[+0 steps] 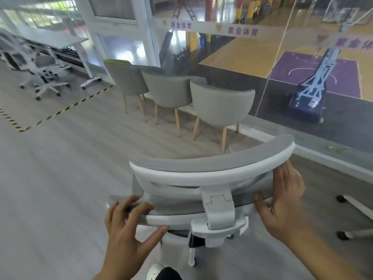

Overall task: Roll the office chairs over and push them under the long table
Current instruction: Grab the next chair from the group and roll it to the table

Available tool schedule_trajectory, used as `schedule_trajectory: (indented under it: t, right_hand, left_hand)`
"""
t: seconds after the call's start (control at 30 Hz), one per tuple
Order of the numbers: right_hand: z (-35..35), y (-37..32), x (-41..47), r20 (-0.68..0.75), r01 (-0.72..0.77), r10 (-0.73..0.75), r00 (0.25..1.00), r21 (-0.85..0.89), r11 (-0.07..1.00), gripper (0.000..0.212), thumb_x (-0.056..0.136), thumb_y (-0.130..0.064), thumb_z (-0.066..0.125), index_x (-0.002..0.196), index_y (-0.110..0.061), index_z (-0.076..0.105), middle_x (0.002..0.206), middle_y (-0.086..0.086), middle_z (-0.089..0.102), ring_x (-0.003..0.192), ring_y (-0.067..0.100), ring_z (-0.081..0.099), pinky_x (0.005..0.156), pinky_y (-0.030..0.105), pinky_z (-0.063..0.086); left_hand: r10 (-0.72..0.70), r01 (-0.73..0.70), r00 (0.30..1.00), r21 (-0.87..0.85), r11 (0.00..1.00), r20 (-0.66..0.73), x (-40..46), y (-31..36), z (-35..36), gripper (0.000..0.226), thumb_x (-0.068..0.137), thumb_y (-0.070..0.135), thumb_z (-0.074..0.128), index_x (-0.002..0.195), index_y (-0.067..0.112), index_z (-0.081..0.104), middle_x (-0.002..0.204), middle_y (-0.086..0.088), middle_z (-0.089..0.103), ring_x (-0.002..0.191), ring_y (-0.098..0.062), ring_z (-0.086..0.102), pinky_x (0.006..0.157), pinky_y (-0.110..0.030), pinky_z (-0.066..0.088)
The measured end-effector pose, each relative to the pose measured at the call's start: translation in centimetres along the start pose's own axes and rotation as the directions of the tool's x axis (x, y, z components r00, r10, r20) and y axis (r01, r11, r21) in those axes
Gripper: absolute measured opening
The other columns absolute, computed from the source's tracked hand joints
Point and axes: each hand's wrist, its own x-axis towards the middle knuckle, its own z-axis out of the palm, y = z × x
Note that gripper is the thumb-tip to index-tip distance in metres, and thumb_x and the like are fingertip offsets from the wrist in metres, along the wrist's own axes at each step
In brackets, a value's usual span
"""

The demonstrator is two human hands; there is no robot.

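Note:
A white-framed office chair (pixel 210 172) with grey mesh and a curved headrest stands right in front of me, its back toward me. My left hand (pixel 125 225) grips the left top edge of the backrest, fingers over the top and thumb underneath. My right hand (pixel 282 201) holds the right side of the backrest, fingers reaching up behind the headrest's end. The long white table (pixel 60 40) stands far off at the upper left, with other white office chairs (pixel 43 73) beside it.
Three grey upholstered chairs (pixel 220 106) on wooden legs line the glass wall ahead. Yellow-black floor tape (pixel 66 109) marks a zone at left. White caster legs (pixel 355 207) of another chair poke in at the right edge. My shoe (pixel 163 272) shows at the bottom.

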Motion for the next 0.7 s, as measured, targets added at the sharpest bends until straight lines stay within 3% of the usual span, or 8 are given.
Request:
schedule_trajectory:
  t: [0.07,0.17,0.3,0.47,0.7]
  right_hand:
    - [1.0,-1.5,0.5,0.034,0.016,-0.017,0.999,0.018,1.0,0.086,0.086,-0.053,0.043,0.155,-0.01,0.014,0.16,0.015,0.022,0.146,0.038,0.022,0.107,0.068,0.023]
    - [3.1,-4.1,1.3,0.068,0.055,-0.059,0.996,0.05,0.997,0.086,0.087,-0.052,0.043,0.155,-0.01,0.013,0.162,0.012,0.018,0.148,0.035,0.018,0.11,0.067,0.019]
    - [6.2,-7.8,2.9,0.114,0.087,-0.097,0.989,0.095,0.992,0.086,0.084,-0.051,0.042,0.155,-0.011,0.017,0.162,0.009,0.02,0.148,0.031,0.019,0.113,0.063,0.016]
    - [10.7,-13.3,5.2,0.135,0.139,-0.162,0.978,0.165,0.977,0.086,0.082,-0.052,0.042,0.156,-0.014,0.017,0.162,0.006,0.022,0.144,0.029,0.027,0.111,0.061,0.019]
    - [18.1,-21.4,9.3,0.186,0.181,-0.223,0.957,0.22,0.959,0.085,0.084,-0.049,0.04,0.157,-0.015,0.013,0.162,0.006,0.021,0.147,0.026,0.023,0.114,0.06,0.017]
  left_hand:
    - [-0.018,0.018,1.0,0.042,0.999,-0.006,-0.6,-0.7,-1.0,0.062,0.082,0.076,0.049,0.132,0.04,0.048,0.154,0.0,0.033,0.144,-0.024,0.028,0.121,-0.043,0.009]
    - [-0.073,0.076,0.997,0.101,0.992,-0.037,-0.8,-1.7,-2.3,0.076,0.086,0.077,0.038,0.152,0.043,0.022,0.165,0.001,0.009,0.152,-0.025,0.011,0.121,-0.049,0.001]
    - [-0.179,0.187,0.981,0.138,0.973,-0.072,-0.5,-4.4,-4.8,0.074,0.088,0.076,0.033,0.154,0.045,0.018,0.166,0.006,0.003,0.153,-0.023,0.006,0.119,-0.057,0.001]
    - [-0.225,0.237,0.971,0.181,0.954,-0.085,-0.1,-9.7,-8.4,0.073,0.089,0.075,0.035,0.153,0.044,0.02,0.165,0.007,0.01,0.15,-0.021,0.014,0.116,-0.063,0.007]
    - [-0.29,0.302,0.953,0.205,0.931,-0.087,2.8,-18.2,-13.8,0.073,0.089,0.073,0.035,0.154,0.045,0.016,0.165,0.015,0.004,0.15,-0.013,0.009,0.119,-0.054,-0.002]
